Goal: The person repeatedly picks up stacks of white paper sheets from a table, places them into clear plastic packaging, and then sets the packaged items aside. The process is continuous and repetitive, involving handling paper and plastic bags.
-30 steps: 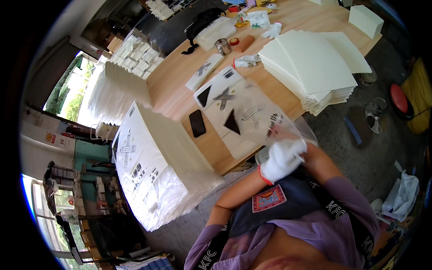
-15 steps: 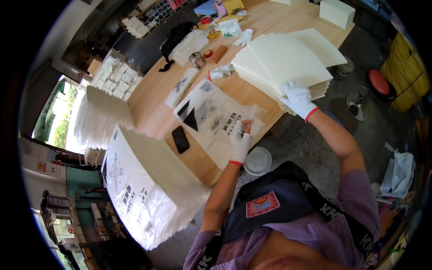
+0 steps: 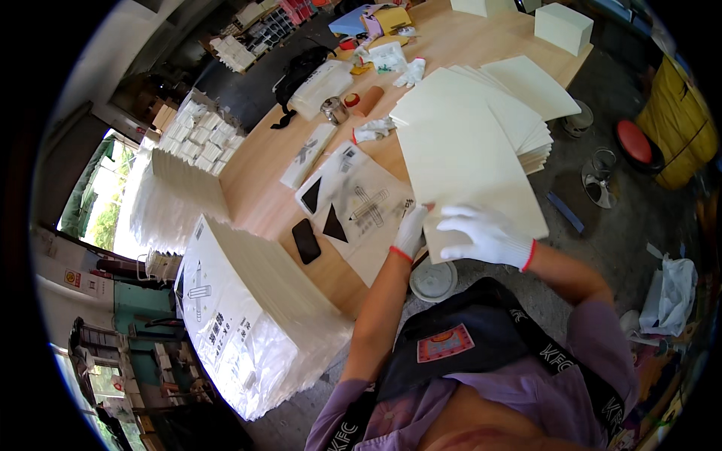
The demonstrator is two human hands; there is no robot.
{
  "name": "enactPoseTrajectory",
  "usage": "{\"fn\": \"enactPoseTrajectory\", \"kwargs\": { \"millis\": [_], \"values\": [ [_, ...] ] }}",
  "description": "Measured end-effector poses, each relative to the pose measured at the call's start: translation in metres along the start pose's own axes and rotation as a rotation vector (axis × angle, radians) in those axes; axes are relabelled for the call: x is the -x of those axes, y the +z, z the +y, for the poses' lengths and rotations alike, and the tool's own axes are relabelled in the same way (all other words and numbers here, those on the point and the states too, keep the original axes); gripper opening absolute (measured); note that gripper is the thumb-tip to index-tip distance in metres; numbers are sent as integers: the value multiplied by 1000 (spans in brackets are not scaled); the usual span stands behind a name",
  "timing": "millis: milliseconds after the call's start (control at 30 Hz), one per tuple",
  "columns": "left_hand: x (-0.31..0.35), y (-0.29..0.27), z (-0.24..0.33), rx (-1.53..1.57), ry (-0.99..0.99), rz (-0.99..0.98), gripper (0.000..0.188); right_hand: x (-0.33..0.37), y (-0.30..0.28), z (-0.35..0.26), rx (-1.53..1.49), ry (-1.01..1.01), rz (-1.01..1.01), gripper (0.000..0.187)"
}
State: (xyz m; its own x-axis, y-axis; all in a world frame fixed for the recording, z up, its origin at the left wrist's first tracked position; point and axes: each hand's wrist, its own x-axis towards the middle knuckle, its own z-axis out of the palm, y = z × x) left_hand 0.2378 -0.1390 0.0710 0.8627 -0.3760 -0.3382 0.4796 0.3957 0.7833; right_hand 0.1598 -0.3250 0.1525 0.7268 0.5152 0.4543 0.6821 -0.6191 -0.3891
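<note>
A stack of cream paper sheets (image 3: pixel 466 150) now reaches over the table's near edge toward me. My right hand (image 3: pixel 485 237), in a white glove with a red cuff, lies on the sheets' near end with fingers spread. At their left edge, my left hand (image 3: pixel 410 231), also gloved, has its fingers closed on the paper; a bare fingertip shows over the edge. Beside it a clear plastic bag printed with crossed pencils (image 3: pixel 361 203) lies flat, partly covered by the sheets and the left hand. Fanned sheets (image 3: pixel 519 124) lie behind on the right.
A black phone (image 3: pixel 306 241) lies left of the bag. A tall pile of packed paper (image 3: pixel 256 301) stands at the near left. Loose gloves (image 3: pixel 374 130), a metal tin (image 3: pixel 334 110) and a brown roll (image 3: pixel 368 100) are farther back. A white bucket (image 3: pixel 434 281) stands below the table edge.
Sheets have come off the stack, toward me and to the left, over the bag's mouth. My right hand moved with them and spread its fingers. My left hand went to their edge.
</note>
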Motion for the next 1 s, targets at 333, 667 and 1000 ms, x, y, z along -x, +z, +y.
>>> {"fn": "enactPoseTrajectory", "kwargs": {
  "millis": [333, 667, 1000],
  "values": [
    [62, 37, -11, -1214, 501, 103, 48, 26, 46, 42, -1069, 537, 204, 69],
    [93, -34, 87, -179, 460, 88, 60, 21, -19, 16, 26, 316, -78, 32],
    [149, 10, 6, -724, 327, 181, 55, -43, 9, 13, 14, 146, -696, 29]
  ]
}}
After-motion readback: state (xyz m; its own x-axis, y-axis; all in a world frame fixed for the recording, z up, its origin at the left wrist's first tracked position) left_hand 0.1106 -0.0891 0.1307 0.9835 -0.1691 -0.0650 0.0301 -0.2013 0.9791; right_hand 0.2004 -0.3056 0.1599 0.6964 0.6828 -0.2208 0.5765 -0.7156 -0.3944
